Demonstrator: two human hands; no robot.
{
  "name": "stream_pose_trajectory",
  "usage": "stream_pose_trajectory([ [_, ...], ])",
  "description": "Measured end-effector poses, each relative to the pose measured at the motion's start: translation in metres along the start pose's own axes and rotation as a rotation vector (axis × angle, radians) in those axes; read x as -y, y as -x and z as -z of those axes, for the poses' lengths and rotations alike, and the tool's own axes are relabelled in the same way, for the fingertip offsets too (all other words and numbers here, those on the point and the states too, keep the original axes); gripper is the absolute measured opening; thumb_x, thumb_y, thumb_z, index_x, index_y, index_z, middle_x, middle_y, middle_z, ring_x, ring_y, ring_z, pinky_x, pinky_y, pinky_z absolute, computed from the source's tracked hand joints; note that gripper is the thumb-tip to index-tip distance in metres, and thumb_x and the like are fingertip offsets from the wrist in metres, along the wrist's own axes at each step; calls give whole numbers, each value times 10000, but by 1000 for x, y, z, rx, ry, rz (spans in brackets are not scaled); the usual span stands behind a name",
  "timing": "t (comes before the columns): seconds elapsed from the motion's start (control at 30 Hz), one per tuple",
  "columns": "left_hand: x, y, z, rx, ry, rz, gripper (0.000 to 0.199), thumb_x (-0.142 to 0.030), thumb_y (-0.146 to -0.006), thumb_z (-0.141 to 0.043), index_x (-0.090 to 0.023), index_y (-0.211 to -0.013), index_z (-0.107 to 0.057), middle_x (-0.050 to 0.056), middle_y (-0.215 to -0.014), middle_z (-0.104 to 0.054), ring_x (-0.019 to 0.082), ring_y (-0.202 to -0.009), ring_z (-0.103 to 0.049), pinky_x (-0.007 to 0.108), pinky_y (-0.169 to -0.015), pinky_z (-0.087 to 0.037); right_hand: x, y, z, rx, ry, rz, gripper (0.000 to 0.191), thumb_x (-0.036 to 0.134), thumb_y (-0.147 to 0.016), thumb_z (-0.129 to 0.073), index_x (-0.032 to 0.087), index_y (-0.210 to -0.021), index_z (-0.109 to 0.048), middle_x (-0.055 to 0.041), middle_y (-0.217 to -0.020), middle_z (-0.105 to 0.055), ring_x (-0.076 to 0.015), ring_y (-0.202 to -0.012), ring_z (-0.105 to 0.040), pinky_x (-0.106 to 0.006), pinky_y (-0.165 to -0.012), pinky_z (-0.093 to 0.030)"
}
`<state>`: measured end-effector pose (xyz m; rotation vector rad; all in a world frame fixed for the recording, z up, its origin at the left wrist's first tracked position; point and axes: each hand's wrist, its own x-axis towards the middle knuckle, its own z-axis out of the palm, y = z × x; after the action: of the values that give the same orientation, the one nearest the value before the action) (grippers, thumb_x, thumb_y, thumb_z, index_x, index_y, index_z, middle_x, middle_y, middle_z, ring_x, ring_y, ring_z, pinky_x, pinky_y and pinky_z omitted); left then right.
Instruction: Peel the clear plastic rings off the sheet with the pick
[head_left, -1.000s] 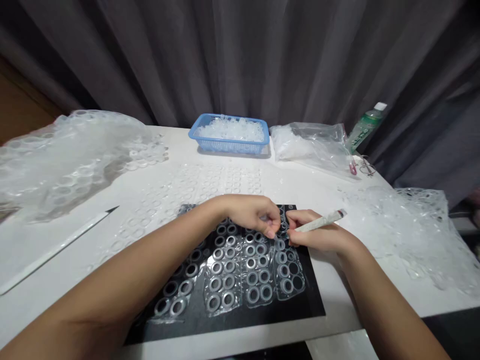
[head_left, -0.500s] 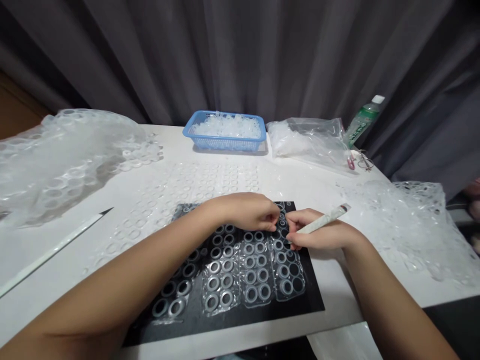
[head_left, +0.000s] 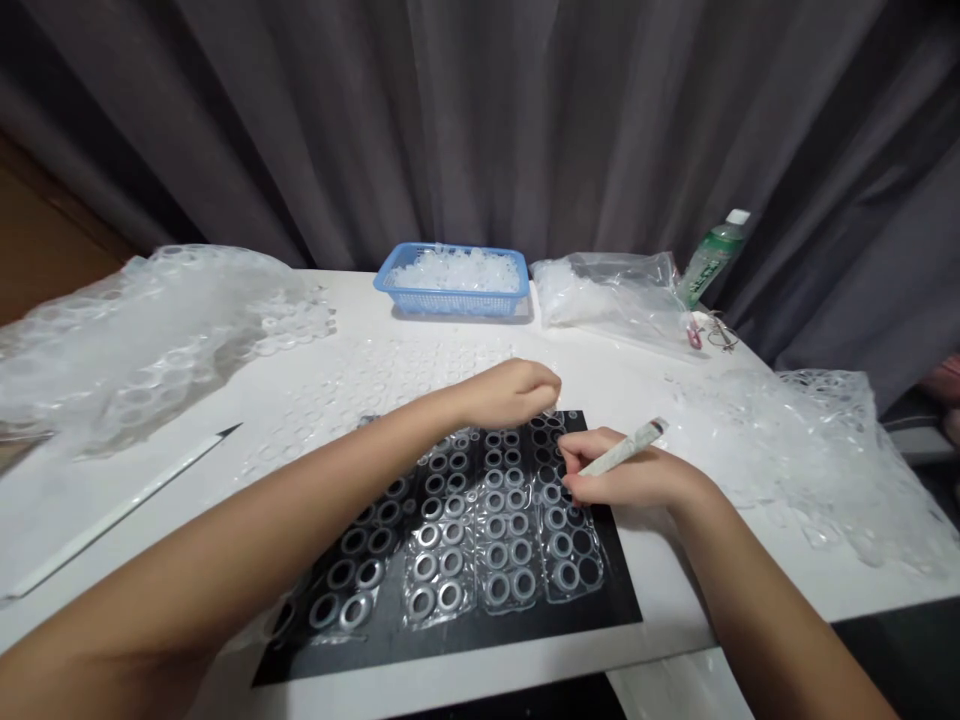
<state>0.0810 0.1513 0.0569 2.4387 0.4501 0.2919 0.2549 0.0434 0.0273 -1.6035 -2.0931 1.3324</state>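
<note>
A white, pen-shaped tool with a mottled handle (head_left: 628, 446) is gripped in my right hand (head_left: 626, 480); its tip is hidden by the fingers. That hand rests at the right side of a black mat (head_left: 616, 585), over the rightmost clear plastic strip (head_left: 556, 575) of ring shapes. Several such strips lie side by side there, some rings silvery, others dark-centred. My left hand (head_left: 514, 392) is above the mat's far edge, fingers curled together. Whatever they pinch is too small or hidden to make out. My left forearm crosses over the strips on the left.
Beyond the mat, clear ring sheets cover the white table (head_left: 352, 300). A blue basket (head_left: 457, 303) holds translucent pieces, beside a clear bag (head_left: 622, 300) and a green bottle (head_left: 711, 265). Plastic heaps lie left (head_left: 172, 330) and right (head_left: 795, 450). A white, dark-tipped stick (head_left: 127, 510) lies left.
My left hand has moved away from my right hand, toward the mat's far edge. The right hand keeps the tool in nearly the same place. The whole view has shifted slightly.
</note>
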Motion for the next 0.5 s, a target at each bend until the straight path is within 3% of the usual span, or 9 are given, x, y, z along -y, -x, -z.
stream_pose_trajectory([
  [0.07, 3, 2, -3, -193, -54, 138, 336, -226, -805, -410, -170, -478, -359, -23, -515, -398, 98, -513, -385, 244, -531, -304, 0, -1, 0, -2, 19, 14, 85, 183, -699, -536, 192, -669, -457, 35, -670, -509, -93, -582, -426, -218, -466, -267],
  [0.1, 4, 5, -5, -225, -77, 182, 357, -244, -783, -442, -174, -459, -310, -32, -489, -352, 92, -491, -354, 245, -512, -281, 0, -1, 0, -5, 26, 18, 82, 179, -696, -533, 192, -668, -456, 35, -672, -507, -93, -584, -427, -217, -466, -267],
  [0.2, 3, 20, -13, -135, -52, 222, 301, -214, -693, -497, -175, -467, -304, -52, -462, -301, 79, -463, -308, 232, -469, -236, 2, 0, 1, -12, 8, 36, 70, 166, -685, -520, 191, -670, -456, 34, -669, -489, -96, -594, -428, -213, -472, -274],
  [0.27, 0, 31, -18, -52, 3, 212, 195, -188, -659, -499, -175, -511, -373, -55, -478, -351, 82, -470, -334, 218, -459, -248, 3, 0, 2, -4, -29, 37, 72, 153, -673, -512, 190, -670, -450, 35, -663, -474, -95, -592, -424, -210, -480, -281],
  [0.37, -10, 43, -28, 37, -32, 68, 31, -145, -631, -503, -173, -627, -489, -32, -597, -485, 105, -550, -444, 215, -510, -325, 5, 0, 3, 13, -62, 35, 80, 137, -659, -514, 186, -671, -452, 30, -669, -478, -98, -605, -429, -210, -499, -297],
  [0.5, -23, 50, -42, 72, -236, -20, 131, -137, -688, -506, -180, -761, -605, 8, -707, -535, 132, -598, -503, 237, -545, -372, 3, -3, 3, 1, -29, 39, 78, 147, -675, -519, 184, -660, -452, 29, -663, -485, -98, -601, -423, -209, -495, -286],
])
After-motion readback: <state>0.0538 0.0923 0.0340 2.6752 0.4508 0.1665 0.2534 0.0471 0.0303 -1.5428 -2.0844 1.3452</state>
